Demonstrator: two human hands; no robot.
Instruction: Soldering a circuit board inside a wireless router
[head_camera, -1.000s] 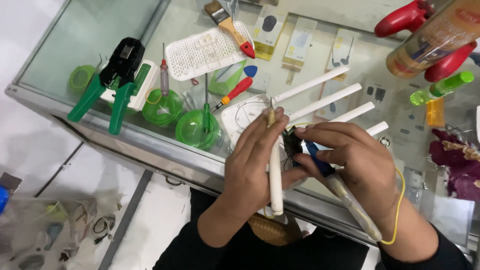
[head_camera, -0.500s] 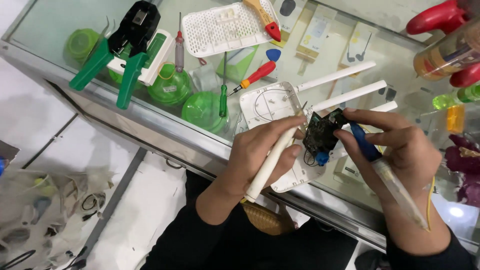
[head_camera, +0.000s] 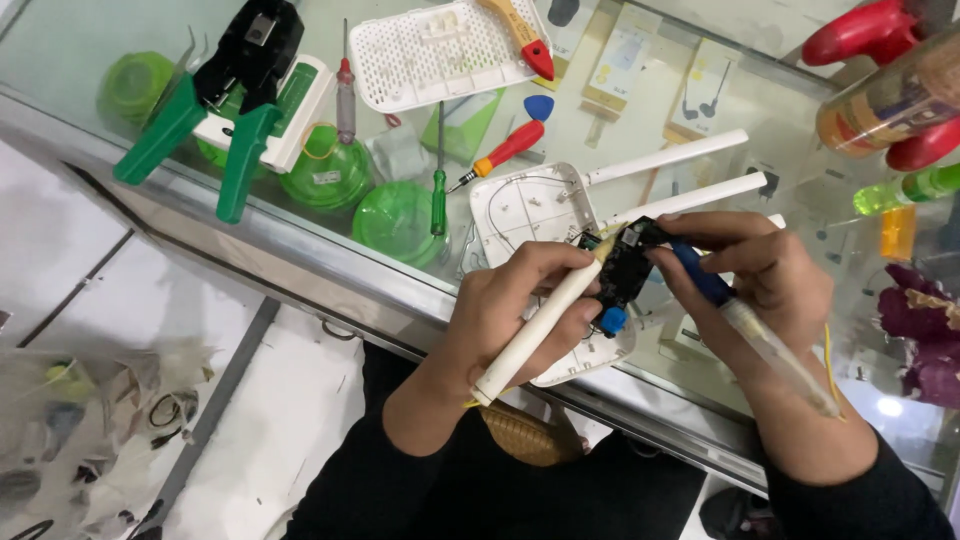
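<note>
Fingers around small black circuit board

My left hand sits just below the middle of the frame, fingers curled shut around something thin, thumb pressed along its upper side, knuckles turned up toward the camera. Its wrist bends slightly and the forearm runs down toward the lower middle edge, where a dark sleeve begins. My right hand lies right of centre, fingers bunched in a pen-like pinch, fingertips pointing left toward the other hand's fingertips, nearly meeting them. The right forearm slants down to the lower right corner, dark sleeve covering it from the wrist.
</note>
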